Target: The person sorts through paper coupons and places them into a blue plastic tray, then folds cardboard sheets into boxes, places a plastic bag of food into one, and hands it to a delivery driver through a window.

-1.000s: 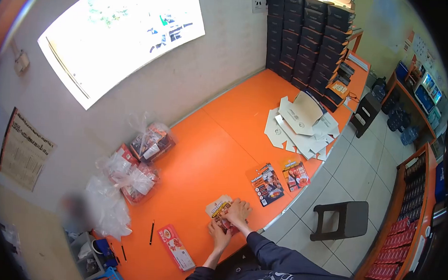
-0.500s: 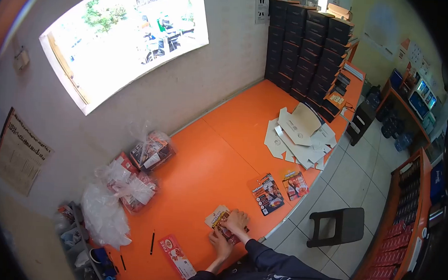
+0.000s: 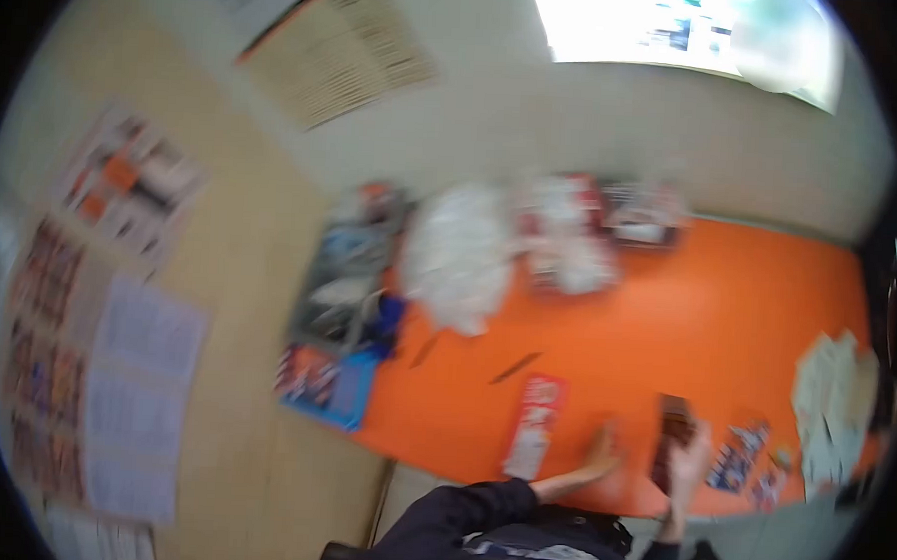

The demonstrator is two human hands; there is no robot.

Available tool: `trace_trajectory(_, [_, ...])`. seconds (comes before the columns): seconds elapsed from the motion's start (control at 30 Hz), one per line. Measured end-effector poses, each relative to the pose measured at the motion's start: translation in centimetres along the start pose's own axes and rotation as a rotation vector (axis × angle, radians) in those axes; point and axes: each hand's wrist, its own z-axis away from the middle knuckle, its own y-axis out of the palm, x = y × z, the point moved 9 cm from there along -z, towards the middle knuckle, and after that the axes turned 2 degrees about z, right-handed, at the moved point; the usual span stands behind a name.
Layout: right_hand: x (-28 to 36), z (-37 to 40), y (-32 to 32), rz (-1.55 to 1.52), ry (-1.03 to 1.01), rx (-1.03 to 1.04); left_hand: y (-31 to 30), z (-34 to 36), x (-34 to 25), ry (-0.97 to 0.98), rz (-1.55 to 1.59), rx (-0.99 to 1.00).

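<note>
Near the front edge of the orange table (image 3: pixel 758 294), my right hand (image 3: pixel 689 461) is closed on a dark brown printed packet (image 3: pixel 670 440). My left hand (image 3: pixel 602 455) is just left of it, low over the table and blurred by motion, so its fingers cannot be made out. A red and white printed strip (image 3: pixel 534 427) lies left of my left hand. Right of my right hand lie a dark printed card (image 3: pixel 738 456) and a smaller printed card (image 3: pixel 770 484).
White plastic bags (image 3: pixel 460 255) and wrapped bundles (image 3: pixel 571 235) stand along the wall. A grey organizer (image 3: pixel 344 275) and a blue tray (image 3: pixel 349 391) are at the left. Two dark pens (image 3: pixel 516 368) lie mid-table. Flattened white cartons (image 3: pixel 825 407) are at the right.
The view has swung left and blurred. My hands were together on the packet; now my left hand is apart from it, and my right hand remains on it.
</note>
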Motion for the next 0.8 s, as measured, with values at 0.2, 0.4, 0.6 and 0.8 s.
trace_trajectory(0.2, [-5.3,-0.8,6.9,0.506,-0.293,0.065,-4.4,-0.4,-6.3,-0.411,0.088,0.065])
trace_trajectory(0.4, [-3.5,-1.5,4.9,0.136,-0.342,0.064,-5.2,-0.6,-7.8,-0.320,0.160,0.011])
trace_trajectory(0.6, [-5.9,-0.3,3.2,-0.554,-0.164,0.232,-2.6,-4.8,-20.7,0.107,0.292,0.096])
trace_trajectory(0.8, [-15.9,-0.3,4.2,-0.512,-0.244,0.047,2.6,-3.4,-18.4,0.130,-0.005,0.172])
